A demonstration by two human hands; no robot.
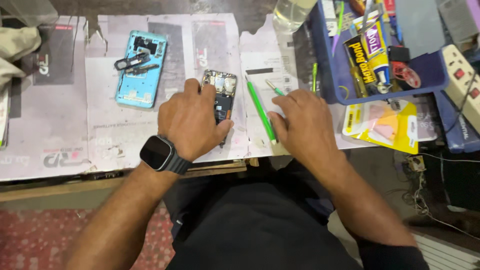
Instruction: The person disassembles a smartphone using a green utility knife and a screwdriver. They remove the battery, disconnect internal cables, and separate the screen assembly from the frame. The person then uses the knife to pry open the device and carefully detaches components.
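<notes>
At the frame's centre, the left hand (192, 122) presses down on an opened phone (221, 97) lying on the bench (60, 135), its grip closed around it. The right hand (305, 122) rests open, fingers spread, beside 1 green tool (260, 110). A blue phone shell (140, 70) lies upper left.

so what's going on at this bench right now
A person sits at a paper-covered workbench with an opened phone, its internals exposed. The left hand, a smartwatch on its wrist, rests on the phone and holds it down. The right hand lies flat on the paper beside a green pry tool, not gripping it. A light blue back cover with loose parts on it lies to the left, and a blue tray with glue tubes sits to the right.
</notes>
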